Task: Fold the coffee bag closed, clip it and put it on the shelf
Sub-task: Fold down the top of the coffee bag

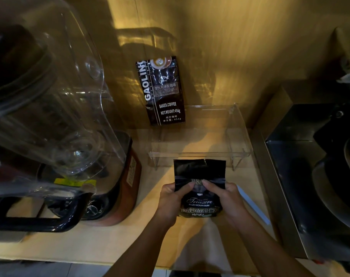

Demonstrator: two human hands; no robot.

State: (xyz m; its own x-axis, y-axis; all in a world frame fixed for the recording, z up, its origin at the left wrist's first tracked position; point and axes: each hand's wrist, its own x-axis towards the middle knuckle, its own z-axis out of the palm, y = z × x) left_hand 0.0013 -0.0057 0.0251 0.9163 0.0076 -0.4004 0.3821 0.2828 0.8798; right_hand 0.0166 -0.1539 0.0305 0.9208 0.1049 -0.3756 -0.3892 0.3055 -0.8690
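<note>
A black coffee bag (pixel 199 170) marked "Treasure Blue Mountain" stands on the wooden counter, its flattened top upright with a small tear at the upper edge. My left hand (pixel 173 198) grips its left side, thumb pressed on the front at mid height. My right hand (pixel 224 196) grips the right side the same way. Just behind the bag stands a clear acrylic shelf (pixel 200 153). A pale blue flat strip (pixel 253 204), possibly the clip, lies on the counter to the right of my right hand.
A second black coffee bag (pixel 163 90) marked "GAOLING" leans against the wooden back wall. A large blender with a clear jug (pixel 50 100) and a brown base (pixel 128 176) fills the left. A dark metal machine (pixel 314 176) stands at the right.
</note>
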